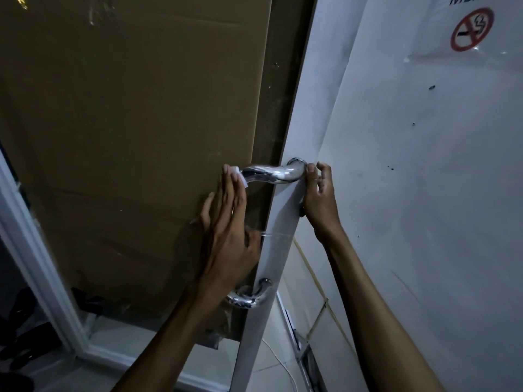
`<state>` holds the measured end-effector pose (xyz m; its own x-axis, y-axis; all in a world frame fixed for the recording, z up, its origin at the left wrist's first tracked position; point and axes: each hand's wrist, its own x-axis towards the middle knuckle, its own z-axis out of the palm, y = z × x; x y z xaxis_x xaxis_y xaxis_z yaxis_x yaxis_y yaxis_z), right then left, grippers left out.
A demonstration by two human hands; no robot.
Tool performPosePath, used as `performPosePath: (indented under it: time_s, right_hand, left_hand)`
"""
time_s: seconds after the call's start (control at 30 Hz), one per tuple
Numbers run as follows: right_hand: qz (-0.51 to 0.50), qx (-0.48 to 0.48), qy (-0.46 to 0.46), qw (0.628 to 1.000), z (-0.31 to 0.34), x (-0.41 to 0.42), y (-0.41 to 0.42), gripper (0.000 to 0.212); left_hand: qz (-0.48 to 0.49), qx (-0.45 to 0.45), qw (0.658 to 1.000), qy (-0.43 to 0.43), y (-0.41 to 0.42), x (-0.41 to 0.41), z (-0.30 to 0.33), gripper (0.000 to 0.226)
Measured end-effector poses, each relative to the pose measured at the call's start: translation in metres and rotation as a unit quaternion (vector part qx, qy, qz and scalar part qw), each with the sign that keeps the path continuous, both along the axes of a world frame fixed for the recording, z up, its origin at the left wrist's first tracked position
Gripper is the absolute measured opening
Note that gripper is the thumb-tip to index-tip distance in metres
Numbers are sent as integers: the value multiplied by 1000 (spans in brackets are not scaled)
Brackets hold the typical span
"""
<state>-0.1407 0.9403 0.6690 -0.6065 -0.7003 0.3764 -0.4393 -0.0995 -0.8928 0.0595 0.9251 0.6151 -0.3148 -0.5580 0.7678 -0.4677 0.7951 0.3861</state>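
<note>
Our left hand covers the middle of the curved chrome door handle; what the small white scrap under its fingertips is, we cannot tell. The white metal door stile hides most of the thumb of our right hand. The top edge cuts off the blue printed lettering.

Brown cardboard sheet fills the door panel, left of the white metal door stile. Curved chrome pull handle is mounted on the stile, upper end above, lower end below, and bows out left in front of the cardboard. Left hand lies between the handle's ends with a small white wipe under its fingertips at the upper bend. Right hand grips the stile's right edge beside the upper mount. Round no-smoking sticker is on the white wall panel, up right. White door frame stands far left.
</note>
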Motion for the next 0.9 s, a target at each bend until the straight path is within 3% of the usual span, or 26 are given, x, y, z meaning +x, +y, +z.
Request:
performPosePath:
  time_s: [0.27,0.47,0.63,0.77,0.83,0.9]
  right_hand:
    - [2,1,-4,1000,0,3,3,73]
    - [6,-6,1,1000,1,1,1,76]
    - [6,-12,-1,1000,1,-2,1,62]
    - [18,15,5,1000,6,-3,8,68]
    - [15,44,45,998,12,-6,16,61]
    - [-54,74,174,980,18,-5,29,50]
  left_hand:
    - [-12,-6,998,55,0,9,0,89]
    - [-47,-147,987,-43,-11,-1,42,81]
    - [-52,-206,970,-118,-11,-12,57,75]
    - [-47,-234,957,-165,-8,-25,72,65]
    - [-47,-220,963,-151,-7,-27,76,62]
    - [-54,-204,967,-144,-4,-28,79,60]
